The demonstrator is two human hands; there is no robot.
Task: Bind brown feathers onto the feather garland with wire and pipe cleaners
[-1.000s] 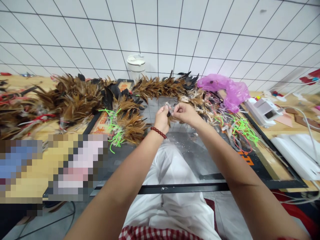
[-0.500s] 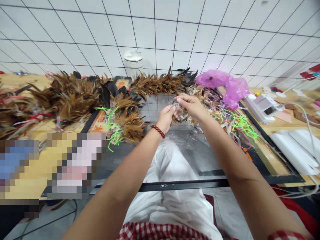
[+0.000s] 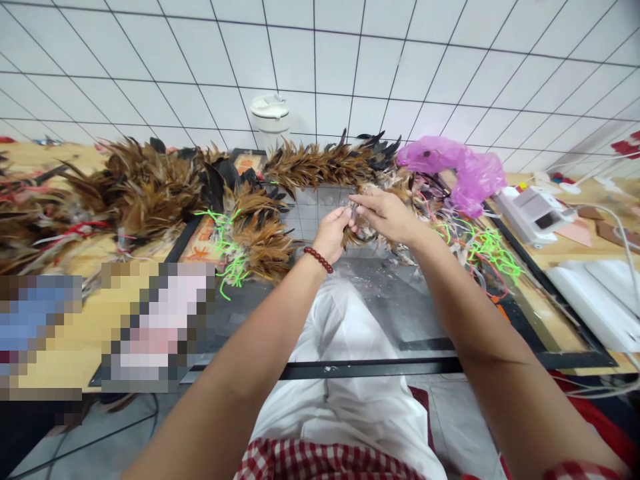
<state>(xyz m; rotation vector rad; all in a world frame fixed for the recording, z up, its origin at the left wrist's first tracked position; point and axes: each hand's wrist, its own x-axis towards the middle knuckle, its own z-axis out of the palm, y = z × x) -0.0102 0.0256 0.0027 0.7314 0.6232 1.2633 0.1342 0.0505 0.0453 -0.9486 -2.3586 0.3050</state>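
My left hand [image 3: 331, 233], with a red bead bracelet on the wrist, pinches the lower end of a small bunch of brown feathers [image 3: 356, 230] above a glass-topped table [image 3: 380, 313]. My right hand [image 3: 387, 215] is closed on the upper part of the same bunch, fingertips meeting the left hand's. Long strings of brown and black feathers [image 3: 320, 163] lie just beyond both hands.
More feather piles [image 3: 145, 193] cover the left of the table, with green cords [image 3: 225, 250] among them and more green cords [image 3: 487, 250] at right. A white lidded cup [image 3: 271, 120] stands by the tiled wall. A pink plastic bag [image 3: 460, 170] and a white device [image 3: 530, 213] sit at right.
Both hands stayed together on the feather bunch. The right hand rose slightly over the left and shifted its grip; the view tilted a little.
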